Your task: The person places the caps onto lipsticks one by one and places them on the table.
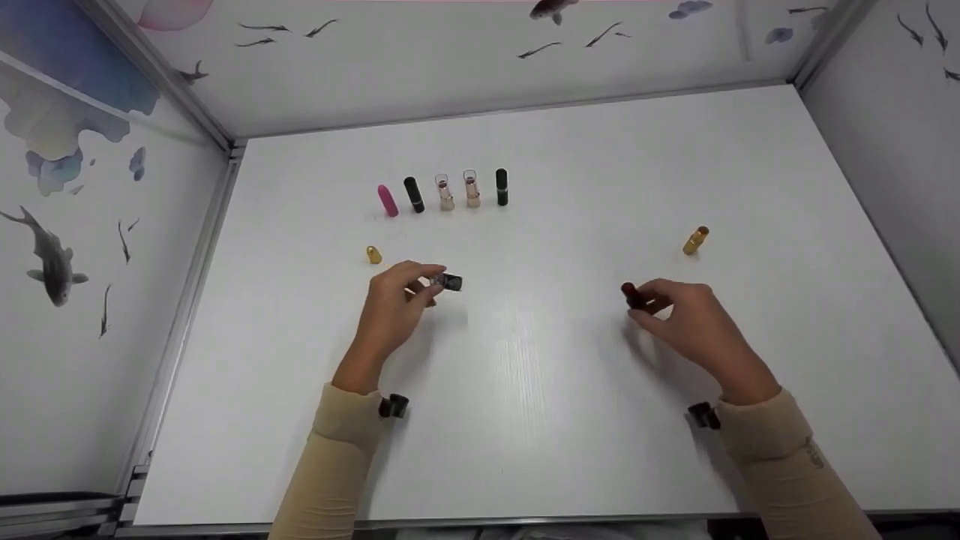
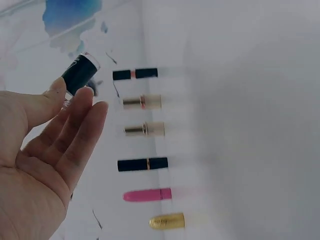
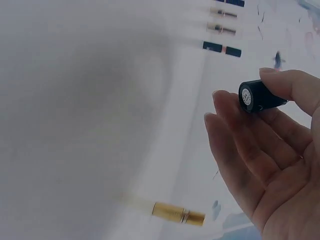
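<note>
Over the left part of the white table [image 1: 517,420], my left hand [image 1: 394,304] pinches a short black lipstick cap [image 1: 451,282] with a clear rim between thumb and fingertips; its other fingers stretch out loosely in the left wrist view. My right hand [image 1: 694,319] holds a dark lipstick base [image 1: 631,294], reddish at its upper end in the head view. A round pale label on the base's end [image 3: 247,96] shows in the right wrist view. The two pieces are well apart. Near the left hand stands a gold bullet-shaped cap [image 1: 373,255].
Beyond the hands stand, in a row, a pink lipstick [image 1: 388,201], a black one [image 1: 414,195], two clear-topped ones [image 1: 445,193] and another black one [image 1: 502,187]. An uncapped gold lipstick [image 1: 696,240] stands at right. Printed panels [image 1: 465,75] border the table.
</note>
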`<state>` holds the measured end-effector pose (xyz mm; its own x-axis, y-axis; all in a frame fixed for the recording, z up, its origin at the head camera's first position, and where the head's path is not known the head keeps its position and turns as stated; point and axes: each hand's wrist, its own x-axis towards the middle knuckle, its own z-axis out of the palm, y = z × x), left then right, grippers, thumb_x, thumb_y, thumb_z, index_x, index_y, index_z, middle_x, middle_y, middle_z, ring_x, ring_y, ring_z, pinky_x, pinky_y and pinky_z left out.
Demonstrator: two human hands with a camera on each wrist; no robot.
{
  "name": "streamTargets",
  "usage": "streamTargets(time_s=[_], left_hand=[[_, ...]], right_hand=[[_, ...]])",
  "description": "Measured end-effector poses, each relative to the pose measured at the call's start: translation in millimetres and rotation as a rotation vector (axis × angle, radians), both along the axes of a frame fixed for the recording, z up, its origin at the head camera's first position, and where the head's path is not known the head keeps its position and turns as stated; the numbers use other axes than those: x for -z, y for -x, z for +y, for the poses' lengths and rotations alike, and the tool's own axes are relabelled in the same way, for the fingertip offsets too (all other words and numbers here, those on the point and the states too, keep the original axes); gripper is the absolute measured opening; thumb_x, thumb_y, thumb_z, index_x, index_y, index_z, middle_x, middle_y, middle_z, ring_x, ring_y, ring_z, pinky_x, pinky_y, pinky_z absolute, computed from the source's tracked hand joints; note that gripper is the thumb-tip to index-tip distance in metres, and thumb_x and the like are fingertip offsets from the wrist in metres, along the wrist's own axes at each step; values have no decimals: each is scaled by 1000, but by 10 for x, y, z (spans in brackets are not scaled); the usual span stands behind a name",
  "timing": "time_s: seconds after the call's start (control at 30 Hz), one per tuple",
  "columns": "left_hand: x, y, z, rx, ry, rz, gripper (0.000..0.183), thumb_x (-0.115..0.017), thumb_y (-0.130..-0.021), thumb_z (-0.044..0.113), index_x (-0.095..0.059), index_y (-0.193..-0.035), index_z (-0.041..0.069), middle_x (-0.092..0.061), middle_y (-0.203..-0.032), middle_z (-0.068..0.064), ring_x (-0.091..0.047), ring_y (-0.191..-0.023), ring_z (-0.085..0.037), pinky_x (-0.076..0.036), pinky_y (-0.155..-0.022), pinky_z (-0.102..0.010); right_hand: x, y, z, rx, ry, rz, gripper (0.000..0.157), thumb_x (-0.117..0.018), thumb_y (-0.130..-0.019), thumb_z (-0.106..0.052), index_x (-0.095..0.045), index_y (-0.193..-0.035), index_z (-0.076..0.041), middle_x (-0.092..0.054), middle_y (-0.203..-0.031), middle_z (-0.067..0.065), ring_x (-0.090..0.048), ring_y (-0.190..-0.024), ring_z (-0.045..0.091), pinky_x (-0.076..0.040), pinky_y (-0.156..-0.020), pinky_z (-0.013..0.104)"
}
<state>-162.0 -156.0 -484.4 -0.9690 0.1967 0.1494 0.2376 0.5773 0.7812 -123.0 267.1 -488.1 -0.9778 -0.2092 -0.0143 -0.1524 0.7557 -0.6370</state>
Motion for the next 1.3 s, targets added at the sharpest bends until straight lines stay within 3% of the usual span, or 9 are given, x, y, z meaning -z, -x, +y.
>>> streamTargets(time_s=[0.2, 0.37, 0.6, 1.03, 1.3], left_hand=[[-8, -168, 327, 69, -169, 40, 29, -77, -97, 0, -79, -124, 12, -77, -110, 3, -70, -77, -10, -60, -70, -27], [-2, -258, 559, 129, -245, 23, 29, -77, -97, 1, -78, -124, 11, -78, -111, 2, -71, -74, -12, -59, -68, -27], [19, -310, 736, 184, -251, 15, 28, -77, -97, 3, -78, -125, 11, -77, -110, 2, -71, -73, -9, -60, -68, -30], [56, -375, 812, 212, -245, 29, 29, -79, -96, 5, -79, -125, 12, -77, -112, 0, -71, -73, -8, -62, -69, -31], [54, -384, 851, 251, -196, 103, 26, -79, -96, 6, -78, -122, 7, -77, -110, -1, -71, -73, -9, -61, -68, -28]], right_hand=[[-20, -72, -356, -90, 8, 136, 20, -85, -90, -7, -81, -109, -12, -80, -98, 0, -73, -86, 15, -58, -67, 32], [-56, -142, -580, -128, 26, 209, 22, -88, -88, -7, -82, -108, -13, -80, -99, -4, -73, -83, 11, -60, -69, 34], [-97, -172, -730, -147, 28, 240, 24, -90, -86, -9, -82, -108, -15, -79, -99, -6, -73, -83, 10, -61, -71, 35], [-105, -195, -784, -170, -8, 227, 25, -91, -86, -10, -82, -109, -15, -79, -101, -4, -74, -86, 11, -60, -73, 35], [-108, -205, -771, -192, -33, 302, 26, -93, -83, -9, -82, -106, -14, -75, -94, -4, -71, -82, 12, -59, -70, 32]])
